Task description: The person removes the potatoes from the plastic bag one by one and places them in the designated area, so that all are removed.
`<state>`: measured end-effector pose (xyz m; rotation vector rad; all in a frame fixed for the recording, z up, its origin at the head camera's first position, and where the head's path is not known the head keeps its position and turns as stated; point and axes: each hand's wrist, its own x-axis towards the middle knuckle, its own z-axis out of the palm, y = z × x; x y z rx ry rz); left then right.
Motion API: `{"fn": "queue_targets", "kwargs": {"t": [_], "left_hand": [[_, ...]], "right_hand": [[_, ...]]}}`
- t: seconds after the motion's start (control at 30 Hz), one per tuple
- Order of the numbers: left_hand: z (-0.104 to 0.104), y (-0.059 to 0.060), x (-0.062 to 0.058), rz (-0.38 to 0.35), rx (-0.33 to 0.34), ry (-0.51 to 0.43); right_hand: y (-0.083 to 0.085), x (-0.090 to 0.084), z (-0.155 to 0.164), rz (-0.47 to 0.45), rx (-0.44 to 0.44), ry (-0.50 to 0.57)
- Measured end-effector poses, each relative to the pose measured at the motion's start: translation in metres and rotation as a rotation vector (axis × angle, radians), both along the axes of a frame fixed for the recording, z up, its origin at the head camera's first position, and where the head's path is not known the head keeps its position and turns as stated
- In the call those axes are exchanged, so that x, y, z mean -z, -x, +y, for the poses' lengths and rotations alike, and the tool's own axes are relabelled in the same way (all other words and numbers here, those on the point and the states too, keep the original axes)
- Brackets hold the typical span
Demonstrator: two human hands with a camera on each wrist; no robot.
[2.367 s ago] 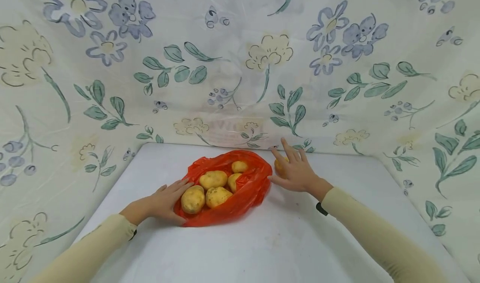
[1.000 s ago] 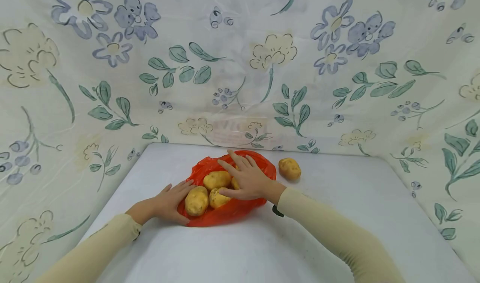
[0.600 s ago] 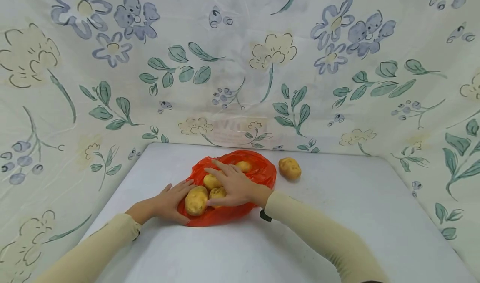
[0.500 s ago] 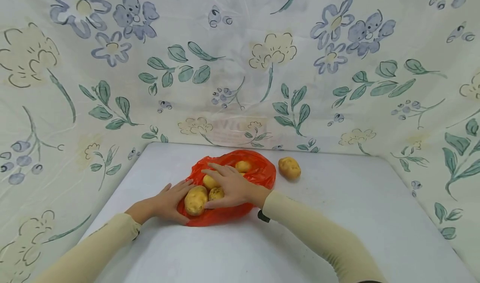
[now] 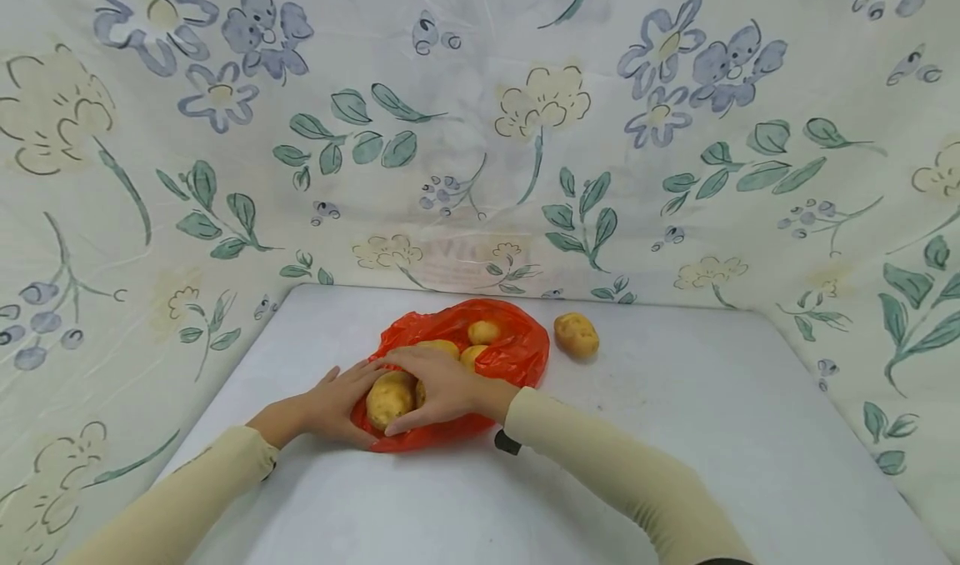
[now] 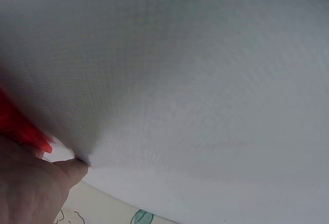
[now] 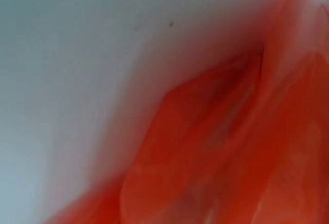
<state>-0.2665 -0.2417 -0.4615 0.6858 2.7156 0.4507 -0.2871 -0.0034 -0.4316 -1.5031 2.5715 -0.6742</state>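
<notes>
A pale cloth printed with blue flowers and green leaves (image 5: 457, 165) forms the backdrop behind a white, flat-topped table (image 5: 750, 432). On the table, left of centre, spreads a crumpled, open-mouthed bag of thin red plastic (image 5: 517, 361). The left hand (image 5: 341, 407) lies relaxed along the bag's left edge, fingers extended, gripping nothing visible. The right hand (image 5: 442, 386) reaches in over the bag, fingers and thumb parted rather than closed. Between the two hands, at the bag's near left, sits a rounded, yellow-brown potato (image 5: 390, 400), its slightly longer axis running mostly near to far. The right hand is nearer: its thumb lies along the potato's near right side, its fingers beyond the far end; whether they touch is hard to tell. A similar oval, yellow-brown loose potato (image 5: 576, 336) rests outside the bag, just right of it. The other potatoes (image 5: 483, 332) inside are partly hidden by hand or plastic. The left wrist view cuts off most of that hand; the right wrist view, blurred, shows no fingers.
</notes>
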Motion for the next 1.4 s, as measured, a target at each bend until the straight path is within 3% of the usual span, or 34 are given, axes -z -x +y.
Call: {"fn": "queue_targets", "kwargs": {"t": [0.27,0.57,0.83,1.03,1.23,1.4], "left_hand": [[0.001,0.0,0.0,0.006,0.012,-0.014],[0.003,0.001,-0.004,-0.009,0.009,-0.003],[0.003,0.0,-0.006,-0.008,0.017,-0.006],[0.002,0.002,-0.004,-0.008,0.018,-0.001],[0.001,0.004,-0.001,-0.014,0.011,0.003],[0.002,0.002,0.0,-0.023,-0.012,-0.024]], "right_hand": [[-0.002,0.008,-0.007,-0.065,0.046,-0.013],[0.001,0.008,-0.012,-0.038,0.129,-0.095],[0.001,0.012,-0.018,0.031,0.151,-0.241],[0.001,0.013,-0.021,0.058,0.159,-0.283],[0.0,0.01,-0.021,0.046,0.154,-0.275],[0.001,0.009,-0.019,-0.028,0.146,-0.156]]}}
